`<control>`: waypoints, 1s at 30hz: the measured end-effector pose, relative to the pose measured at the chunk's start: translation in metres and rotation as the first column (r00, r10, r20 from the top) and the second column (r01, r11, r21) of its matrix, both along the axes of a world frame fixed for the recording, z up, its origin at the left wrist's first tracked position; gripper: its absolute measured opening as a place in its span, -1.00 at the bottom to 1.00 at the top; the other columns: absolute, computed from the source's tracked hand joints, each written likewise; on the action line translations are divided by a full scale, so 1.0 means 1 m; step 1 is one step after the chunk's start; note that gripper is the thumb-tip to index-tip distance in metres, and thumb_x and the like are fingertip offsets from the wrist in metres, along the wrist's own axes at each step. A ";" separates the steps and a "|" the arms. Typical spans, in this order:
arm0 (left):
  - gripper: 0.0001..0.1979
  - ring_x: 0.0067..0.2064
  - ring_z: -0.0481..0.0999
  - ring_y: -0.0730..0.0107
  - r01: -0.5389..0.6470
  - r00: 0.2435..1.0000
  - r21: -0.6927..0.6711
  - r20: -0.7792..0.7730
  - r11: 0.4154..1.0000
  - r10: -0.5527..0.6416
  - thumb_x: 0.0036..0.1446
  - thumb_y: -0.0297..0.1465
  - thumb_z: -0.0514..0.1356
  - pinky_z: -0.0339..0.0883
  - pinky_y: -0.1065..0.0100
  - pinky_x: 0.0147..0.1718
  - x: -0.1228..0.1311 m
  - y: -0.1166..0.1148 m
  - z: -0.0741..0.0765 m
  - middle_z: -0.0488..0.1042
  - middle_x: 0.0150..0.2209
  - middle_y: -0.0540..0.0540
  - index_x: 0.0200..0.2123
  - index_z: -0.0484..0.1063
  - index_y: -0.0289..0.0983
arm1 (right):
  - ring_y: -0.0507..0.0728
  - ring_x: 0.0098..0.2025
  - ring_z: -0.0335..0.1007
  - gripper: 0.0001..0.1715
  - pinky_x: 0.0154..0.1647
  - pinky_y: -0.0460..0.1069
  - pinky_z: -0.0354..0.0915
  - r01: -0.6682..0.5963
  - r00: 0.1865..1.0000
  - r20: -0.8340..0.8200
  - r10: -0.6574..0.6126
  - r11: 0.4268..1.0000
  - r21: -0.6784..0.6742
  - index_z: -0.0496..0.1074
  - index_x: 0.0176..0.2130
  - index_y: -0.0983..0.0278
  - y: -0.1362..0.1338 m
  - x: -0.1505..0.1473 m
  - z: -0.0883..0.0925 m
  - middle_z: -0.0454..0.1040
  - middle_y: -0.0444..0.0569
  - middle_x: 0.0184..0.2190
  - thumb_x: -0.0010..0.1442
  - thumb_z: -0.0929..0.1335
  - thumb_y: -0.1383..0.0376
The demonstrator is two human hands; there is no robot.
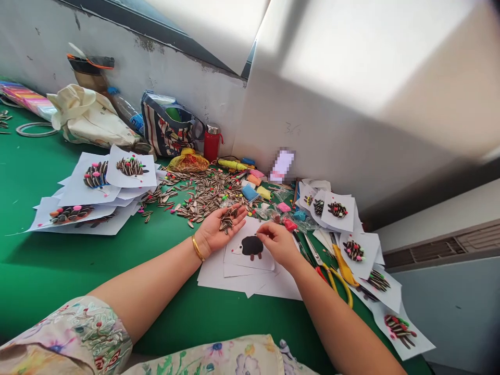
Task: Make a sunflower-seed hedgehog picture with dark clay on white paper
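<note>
My left hand (221,227) is palm up with the fingers slightly curled, holding a small heap of striped sunflower seeds (227,221). My right hand (278,243) is closed in a pinch at the upper right edge of a black hedgehog shape (252,246); whatever lies between the fingertips is too small to make out. The hedgehog has a white pointed face, a pink nose and brown feet. It is on a white sheet (250,268) atop other paper. Beyond my hands spreads a large pile of sunflower seeds (211,190).
Finished-looking seed hedgehogs on paper are stacked left (130,177) and right (353,250). Scissors (314,250) and a yellow-handled tool (344,265) lie right of my right hand. Colored clay packets (250,192), a red flask (212,143) and bags (167,125) stand along the wall.
</note>
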State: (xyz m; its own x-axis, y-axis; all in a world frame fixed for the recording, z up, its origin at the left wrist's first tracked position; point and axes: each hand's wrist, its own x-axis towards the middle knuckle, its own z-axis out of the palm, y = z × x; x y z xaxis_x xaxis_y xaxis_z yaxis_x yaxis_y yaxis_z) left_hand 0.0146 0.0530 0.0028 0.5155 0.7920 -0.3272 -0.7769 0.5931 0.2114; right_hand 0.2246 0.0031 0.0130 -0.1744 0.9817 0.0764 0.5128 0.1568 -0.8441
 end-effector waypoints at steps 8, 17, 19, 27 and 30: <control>-0.72 0.08 0.53 0.10 0.022 0.996 -0.018 -0.086 1.000 -0.023 0.25 -0.51 0.03 0.48 0.15 -0.01 0.002 0.001 -0.001 0.54 0.00 -0.27 -0.04 0.44 -0.37 | 0.02 -0.50 0.43 -0.92 -0.43 -0.06 0.33 -0.055 0.996 -0.075 0.051 0.998 -0.039 0.42 -0.32 0.22 -0.017 -0.013 -0.020 0.48 -0.13 -0.39 0.15 0.32 0.37; -0.69 0.08 0.53 0.12 0.034 0.997 -0.022 -0.071 0.999 -0.035 0.27 -0.50 0.00 0.46 0.14 0.00 0.004 0.002 -0.002 0.53 0.01 -0.28 -0.01 0.44 -0.36 | 0.09 -0.28 0.39 -0.83 -0.26 -0.01 0.36 -0.072 0.990 0.129 0.050 0.982 0.173 0.49 -0.33 0.20 -0.018 -0.015 -0.024 0.42 -0.06 -0.30 0.17 0.34 0.44; -0.69 0.09 0.52 0.12 0.030 0.997 -0.025 -0.075 0.999 -0.031 0.27 -0.50 0.00 0.45 0.13 0.02 0.004 0.002 -0.003 0.53 0.02 -0.28 -0.01 0.44 -0.37 | 0.10 -0.26 0.38 -0.84 -0.24 0.00 0.35 -0.076 0.988 0.144 0.050 0.980 0.183 0.49 -0.33 0.20 -0.018 -0.015 -0.025 0.42 -0.06 -0.30 0.18 0.34 0.44; -0.69 0.09 0.52 0.13 0.033 0.996 -0.020 -0.083 0.999 -0.034 0.26 -0.50 0.00 0.44 0.13 0.03 0.004 0.003 -0.004 0.53 0.01 -0.28 -0.02 0.45 -0.37 | 0.10 -0.24 0.36 -0.84 -0.19 0.00 0.29 -0.088 0.967 0.255 0.027 0.969 0.231 0.49 -0.33 0.22 -0.017 -0.016 -0.025 0.43 -0.08 -0.32 0.19 0.35 0.46; -0.69 0.09 0.52 0.14 0.034 0.996 -0.019 -0.082 0.999 -0.036 0.26 -0.50 0.00 0.45 0.13 0.02 0.004 0.003 -0.004 0.54 0.01 -0.28 -0.02 0.45 -0.36 | 0.12 -0.21 0.35 -0.85 -0.16 0.01 0.27 -0.115 0.936 0.352 0.013 0.956 0.270 0.49 -0.33 0.23 -0.017 -0.018 -0.023 0.44 -0.06 -0.32 0.19 0.35 0.46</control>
